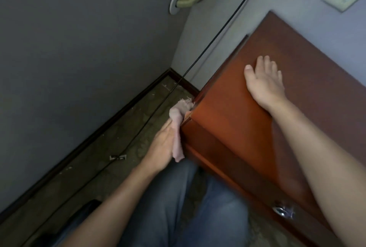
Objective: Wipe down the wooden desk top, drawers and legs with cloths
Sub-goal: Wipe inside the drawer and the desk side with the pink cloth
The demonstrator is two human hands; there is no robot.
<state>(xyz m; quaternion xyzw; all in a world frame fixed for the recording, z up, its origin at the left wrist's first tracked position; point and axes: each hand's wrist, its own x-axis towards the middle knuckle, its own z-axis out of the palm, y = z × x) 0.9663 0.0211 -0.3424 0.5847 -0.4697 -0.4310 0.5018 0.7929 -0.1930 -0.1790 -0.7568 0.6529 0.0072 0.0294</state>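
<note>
Reddish-brown wood fills the right half of the frame: the desk top [297, 88] runs from upper right toward lower centre, its front edge and a drawer [227, 171] below it. A metal drawer knob [282, 211] shows at lower right. At frame centre the left hand [161, 147] presses a pale pink cloth [177, 127] with straight fingers against the desk's left side, at the corner just under the top. The right hand [263, 80] lies flat on the desk top, fingers straight and spread, gripping nothing. Blue jeans [178, 207] fill the lower centre. A black cable [198, 56] slants from the top edge down to the dusty floor [118, 137] at left, past a dark baseboard [99, 133] and grey wall [79, 38].
</note>
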